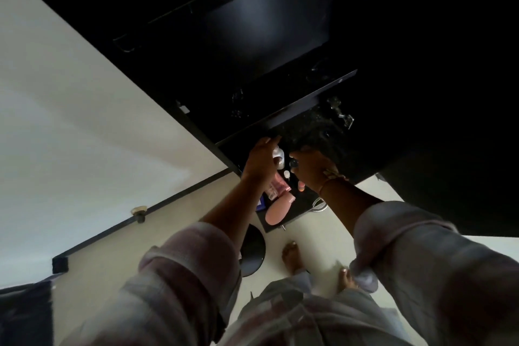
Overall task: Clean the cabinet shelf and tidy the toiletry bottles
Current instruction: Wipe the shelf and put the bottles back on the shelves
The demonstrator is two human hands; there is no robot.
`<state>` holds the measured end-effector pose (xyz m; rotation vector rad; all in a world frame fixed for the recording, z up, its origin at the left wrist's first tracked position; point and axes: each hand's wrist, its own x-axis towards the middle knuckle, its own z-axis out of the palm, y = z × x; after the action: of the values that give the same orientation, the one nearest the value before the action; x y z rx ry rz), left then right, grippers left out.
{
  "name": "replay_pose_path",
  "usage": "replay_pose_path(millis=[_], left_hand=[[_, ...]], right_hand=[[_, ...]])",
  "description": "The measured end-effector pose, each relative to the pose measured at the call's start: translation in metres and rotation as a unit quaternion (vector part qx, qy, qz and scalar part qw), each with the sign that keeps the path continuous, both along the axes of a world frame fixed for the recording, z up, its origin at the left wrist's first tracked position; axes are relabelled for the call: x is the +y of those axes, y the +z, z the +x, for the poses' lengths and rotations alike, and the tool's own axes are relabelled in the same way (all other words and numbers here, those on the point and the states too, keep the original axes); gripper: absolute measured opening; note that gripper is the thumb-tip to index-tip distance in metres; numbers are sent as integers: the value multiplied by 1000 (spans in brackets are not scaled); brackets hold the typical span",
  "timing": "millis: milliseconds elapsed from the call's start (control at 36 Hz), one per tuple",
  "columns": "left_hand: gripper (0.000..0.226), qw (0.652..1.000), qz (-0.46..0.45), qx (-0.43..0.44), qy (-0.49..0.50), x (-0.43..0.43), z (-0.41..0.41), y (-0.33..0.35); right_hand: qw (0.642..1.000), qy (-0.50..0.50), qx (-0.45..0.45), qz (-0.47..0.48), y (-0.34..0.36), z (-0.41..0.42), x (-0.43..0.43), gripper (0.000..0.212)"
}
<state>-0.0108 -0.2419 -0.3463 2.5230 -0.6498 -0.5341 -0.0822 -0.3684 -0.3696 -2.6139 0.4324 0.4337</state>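
Tidying step judged in hand. Left hand [262, 159] is closed round a small white plastic bottle [279, 155] on the black cabinet shelf [302, 206]. Right hand [310, 167], at 3 o'clock of it, is curled; grip cannot be told. Pink oval bottle [278, 209] lies at 6 o'clock. Next, upright placement is called for.

Black cabinet [252, 36], pink bottle [278, 209], white bottle [279, 153], cream floor [314, 236].

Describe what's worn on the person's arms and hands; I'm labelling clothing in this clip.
Both arms wear loose, pale pinkish-white sleeves pushed up toward the elbows. The right hand has a thin bangle and a light beaded bracelet at the wrist. The left hand is bare, with nothing visible at its wrist.
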Motion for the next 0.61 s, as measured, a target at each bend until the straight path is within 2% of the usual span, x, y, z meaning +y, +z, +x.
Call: replay_pose_path(millis=[250,472,611], left_hand=[[37,1000,12,-8,-20,-2,8,-13],[35,999,35,-4,-14,-5,15,-15],[33,999,37,-15,-20,-3,14,-12]], right_hand=[[1000,-18,17,-17,-12,7,2,31],[999,-15,45,-5,-12,14,-1,31],[999,-40,18,0,-9,14,-3,33]])
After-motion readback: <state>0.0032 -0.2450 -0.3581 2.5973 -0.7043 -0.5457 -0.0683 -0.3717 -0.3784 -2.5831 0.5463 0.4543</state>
